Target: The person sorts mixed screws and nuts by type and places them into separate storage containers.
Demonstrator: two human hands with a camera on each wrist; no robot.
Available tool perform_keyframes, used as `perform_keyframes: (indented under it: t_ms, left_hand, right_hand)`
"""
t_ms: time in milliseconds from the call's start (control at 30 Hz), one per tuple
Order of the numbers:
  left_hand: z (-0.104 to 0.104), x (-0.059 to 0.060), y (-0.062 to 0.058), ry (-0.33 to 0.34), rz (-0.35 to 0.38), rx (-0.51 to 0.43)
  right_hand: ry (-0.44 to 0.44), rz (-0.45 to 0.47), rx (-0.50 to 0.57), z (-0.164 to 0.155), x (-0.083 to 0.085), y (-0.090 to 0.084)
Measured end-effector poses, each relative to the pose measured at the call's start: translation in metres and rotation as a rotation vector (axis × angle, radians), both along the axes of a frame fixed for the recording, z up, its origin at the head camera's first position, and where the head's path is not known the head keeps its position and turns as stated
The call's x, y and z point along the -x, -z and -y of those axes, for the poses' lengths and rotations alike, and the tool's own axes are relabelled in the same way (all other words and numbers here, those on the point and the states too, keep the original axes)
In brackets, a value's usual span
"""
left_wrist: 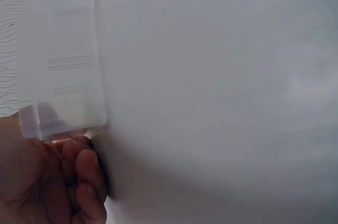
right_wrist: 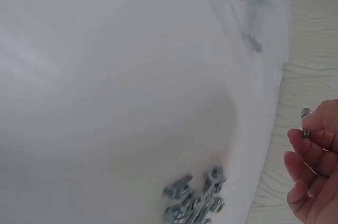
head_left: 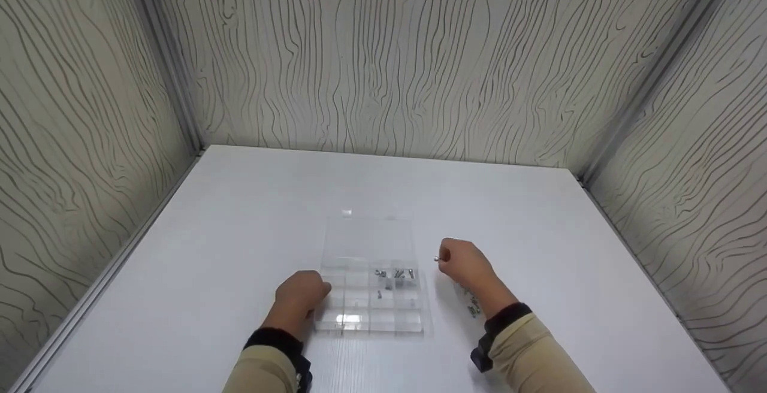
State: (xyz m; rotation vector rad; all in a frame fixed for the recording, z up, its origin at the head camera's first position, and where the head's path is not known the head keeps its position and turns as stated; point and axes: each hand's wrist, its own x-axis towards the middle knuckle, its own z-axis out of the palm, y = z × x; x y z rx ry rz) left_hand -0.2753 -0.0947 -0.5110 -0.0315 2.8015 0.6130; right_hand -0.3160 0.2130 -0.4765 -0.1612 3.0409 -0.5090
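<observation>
On the white table lies a clear plastic compartment box, its lid laid back away from the person. My left hand grips the box's left wall; in the left wrist view the fingers curl beside its corner and the thumb shows through the plastic. Right of the box, my right hand is raised, pinching a small metal screw between thumb and fingertips. Several metal pieces sit in the far right compartments, and one small screw lies in a compartment nearer the person.
A loose pile of metal fasteners lies on the white table under the right forearm, partly hidden in the head view. Wood-grain panels enclose the table at the back and both sides.
</observation>
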Motion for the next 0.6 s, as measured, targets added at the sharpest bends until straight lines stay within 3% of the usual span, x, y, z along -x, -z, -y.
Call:
perform_keyframes:
  t_ms: [267,600]
  left_hand:
    - [0.000,0.001,0.000,-0.010,0.000,0.001]
    - [0.001,0.001,0.000,-0.003,-0.017,0.003]
  right_hand:
    - [-0.167,-0.066,0.027,0.036,-0.006,-0.003]
    - [-0.203,-0.077,0.052,0.049,-0.009,0.000]
